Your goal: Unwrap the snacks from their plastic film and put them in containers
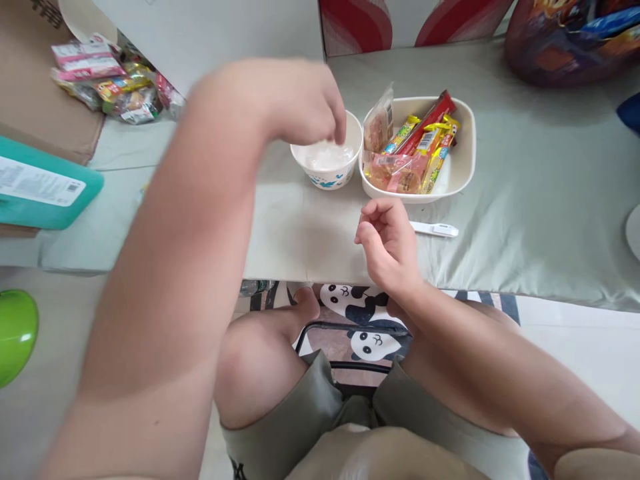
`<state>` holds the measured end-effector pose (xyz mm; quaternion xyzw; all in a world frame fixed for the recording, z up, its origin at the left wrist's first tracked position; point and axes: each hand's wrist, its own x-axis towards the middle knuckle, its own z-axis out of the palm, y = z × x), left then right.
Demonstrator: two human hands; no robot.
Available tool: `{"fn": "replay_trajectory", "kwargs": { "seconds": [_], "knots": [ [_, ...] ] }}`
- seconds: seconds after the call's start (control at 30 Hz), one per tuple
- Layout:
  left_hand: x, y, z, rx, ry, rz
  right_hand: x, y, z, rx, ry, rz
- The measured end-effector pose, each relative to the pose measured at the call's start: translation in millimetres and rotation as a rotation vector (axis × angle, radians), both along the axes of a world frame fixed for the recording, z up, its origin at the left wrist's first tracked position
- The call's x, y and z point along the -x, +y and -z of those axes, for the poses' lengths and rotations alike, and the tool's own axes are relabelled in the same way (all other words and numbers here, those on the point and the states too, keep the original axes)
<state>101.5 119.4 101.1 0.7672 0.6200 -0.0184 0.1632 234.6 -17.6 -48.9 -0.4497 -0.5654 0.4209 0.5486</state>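
My left hand [295, 100] hangs over a small white paper bowl [327, 163] with blue marks, fingers bunched and pointing down into it; clear wrapping lies inside the bowl. Whether the fingers pinch anything is hidden. My right hand [387, 243] hovers at the table's near edge with fingers loosely curled and nothing visible in them. Just behind it stands a cream rectangular dish [463, 167] filled with several wrapped snacks [413, 150]. A white pen-like stick [435, 229] lies beside my right hand.
A grey-green cloth covers the low table [540, 200]. A pile of snack packets [107, 83] lies at the far left by cardboard and a teal box [43, 187]. A colourful bag [570, 40] sits far right. A green object [15, 333] is on the floor left.
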Motion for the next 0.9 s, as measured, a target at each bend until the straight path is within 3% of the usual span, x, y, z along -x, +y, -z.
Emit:
{"fn": "replay_trajectory", "kwargs": {
  "seconds": [0.03, 0.1, 0.17, 0.2, 0.23, 0.3, 0.37, 0.43, 0.6, 0.8, 0.9],
  "knots": [
    [10, -13, -8.2, -0.066, 0.015, 0.015, 2, 0, -0.2, -0.002, 0.001, -0.004],
    [36, -39, -6.8, -0.397, -0.376, -0.027, 8, 0, -0.2, -0.005, -0.009, -0.021],
    [67, -61, 18.4, -0.639, -0.897, -0.027, 18, -1, 0.7, -0.008, -0.036, -0.051],
    [83, -70, 36.7, -0.708, -1.053, -0.112, 24, -1, 1.7, -0.014, -0.052, -0.072],
    [98, -78, 56.2, -0.780, -1.093, -0.294, 31, -1, 3.0, -0.022, -0.067, -0.096],
    [124, -92, 91.7, -0.799, -0.977, -0.619, 46, 0, 6.6, -0.048, -0.101, -0.150],
    [144, -105, 115.2, -0.737, -0.825, -0.763, 61, 3, 10.9, -0.082, -0.133, -0.195],
    [159, -116, 126.5, -0.672, -0.671, -0.775, 76, 6, 14.7, -0.093, -0.159, -0.223],
    [189, -131, 136.8, -0.680, -0.384, -0.881, 105, 6, 17.2, -0.074, -0.221, -0.297],
    [230, -125, 149.6, -0.396, -0.381, -0.789, 121, -1, 15.5, -0.174, -0.361, -0.349],
    [240, -121, 152.1, -0.377, -0.406, -0.768, 121, -2, 15.6, -0.203, -0.408, -0.347]
  ]
}}
